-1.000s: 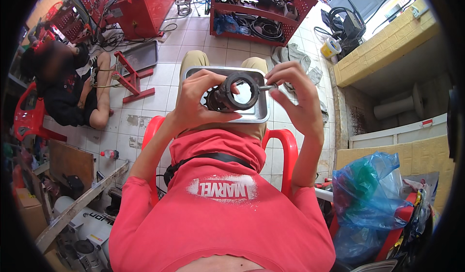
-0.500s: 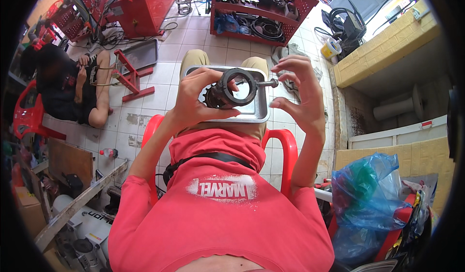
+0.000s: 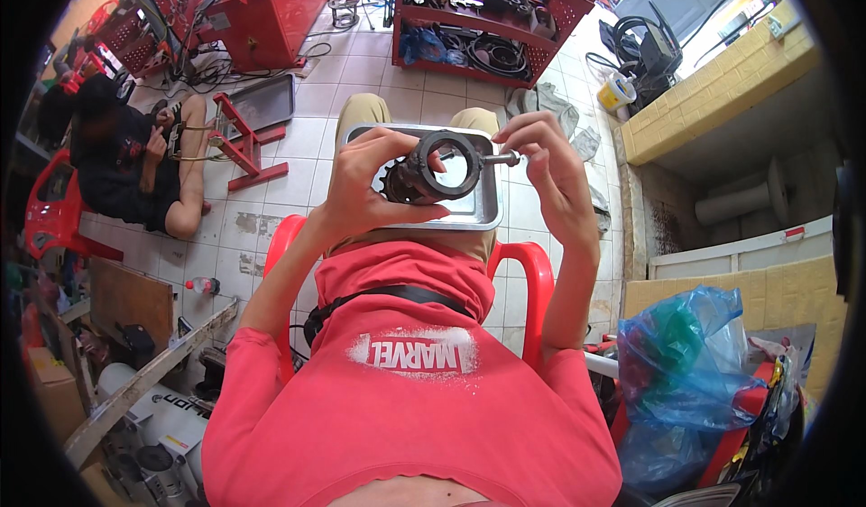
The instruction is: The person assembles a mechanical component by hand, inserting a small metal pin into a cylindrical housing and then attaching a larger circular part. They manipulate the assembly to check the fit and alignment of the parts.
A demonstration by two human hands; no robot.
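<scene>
My left hand [image 3: 354,182] is wrapped round a dark, greasy metal ring-shaped part [image 3: 451,193], its thumb under the lower edge and a fingertip showing through the opening. Teeth run along the part's left side. From its right side sticks a metal bolt [image 3: 502,159], head outward. Around that bolt head my right hand [image 3: 561,169] hovers with bent fingers and the thumb apart from the fingertips; whether a finger touches the bolt is hard to see. Beneath, a shiny metal tray [image 3: 488,214] rests on my lap.
A person [image 3: 126,160] sits at the left by a red metal stand [image 3: 248,142] and a dark tray [image 3: 262,106]. Ahead is a red tool cart [image 3: 492,20]. A blue plastic bag [image 3: 686,354] lies at the right; a red chair's armrest [image 3: 528,263] flanks me.
My right hand has drawn in over the bolt head, its fingers and thumb bending from a wide spread. The left hand and the ring-shaped part stay nearly still.
</scene>
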